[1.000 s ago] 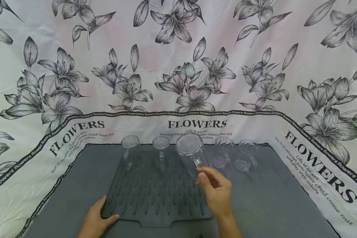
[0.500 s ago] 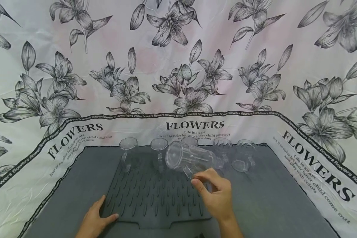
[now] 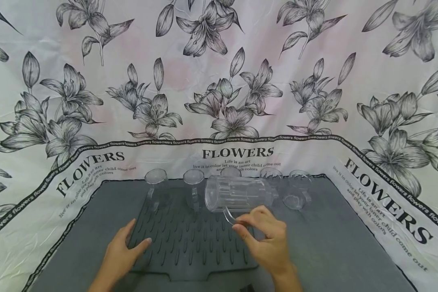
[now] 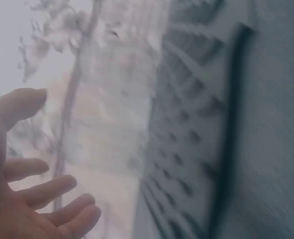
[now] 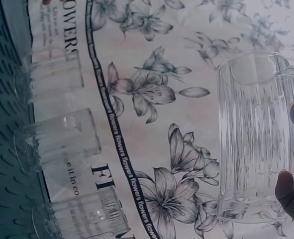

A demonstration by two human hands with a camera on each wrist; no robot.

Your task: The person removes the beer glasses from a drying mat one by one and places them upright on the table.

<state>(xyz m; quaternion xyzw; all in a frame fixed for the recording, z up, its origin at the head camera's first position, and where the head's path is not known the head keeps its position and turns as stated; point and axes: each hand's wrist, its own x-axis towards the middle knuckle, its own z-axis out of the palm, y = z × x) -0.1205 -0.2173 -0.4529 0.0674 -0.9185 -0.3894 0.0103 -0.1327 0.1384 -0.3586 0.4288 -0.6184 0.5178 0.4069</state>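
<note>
My right hand (image 3: 268,239) pinches the handle of a clear ribbed glass mug (image 3: 241,192) and holds it sideways above the mat, its base end to the left in the head view. In the right wrist view the same mug (image 5: 253,144) shows its ribs, with fingertips at the handle. My left hand (image 3: 120,251) has its fingers and thumb spread beside the left edge of a dark drying mat (image 3: 190,247) with raised ridges. The left wrist view shows that hand (image 4: 42,194) holding nothing.
Upside-down glass mugs stand at the mat's back: one left (image 3: 156,190), another beside it (image 3: 194,190), a third (image 3: 230,172) partly behind the held mug. Two more mugs, a nearer-centre one (image 3: 271,174) and an outer one (image 3: 297,190), stand right of the mat. A flowered cloth (image 3: 219,97) hangs behind.
The held mug has turned from base-up to lying sideways in my right hand. My left hand has lifted from the mat's left front corner and moved slightly up.
</note>
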